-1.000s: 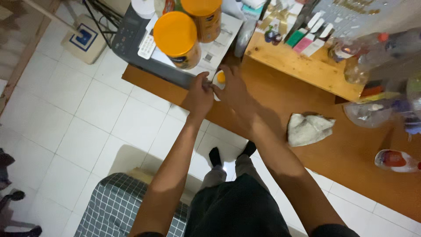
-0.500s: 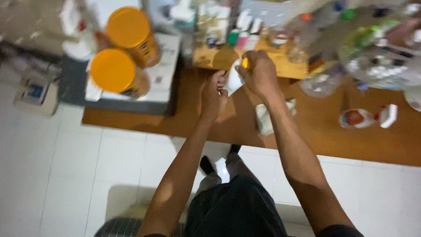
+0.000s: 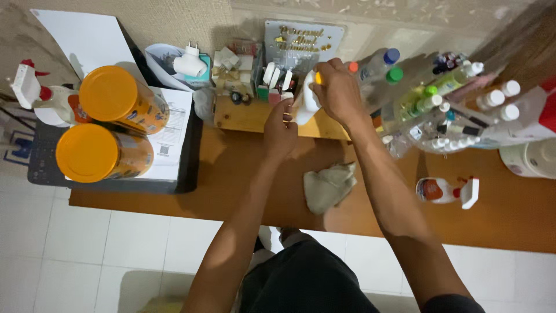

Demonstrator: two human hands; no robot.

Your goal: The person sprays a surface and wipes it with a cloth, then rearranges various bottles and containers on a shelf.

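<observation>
orange-lidded cans: 2 | spray bottles: 2 | cloth: 1

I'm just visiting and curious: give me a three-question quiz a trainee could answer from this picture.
1. True or false: the right hand holds a small white bottle with a yellow cap.
2. Multiple choice: what lies on the wooden table between the two forearms? A) a crumpled grey cloth B) a pair of scissors C) a plate
3. Fill in: the two big tins at the left have lids coloured ____.

Key
1. True; the left hand is at the bottle's lower end.
2. A, the crumpled grey cloth.
3. Orange.
</observation>
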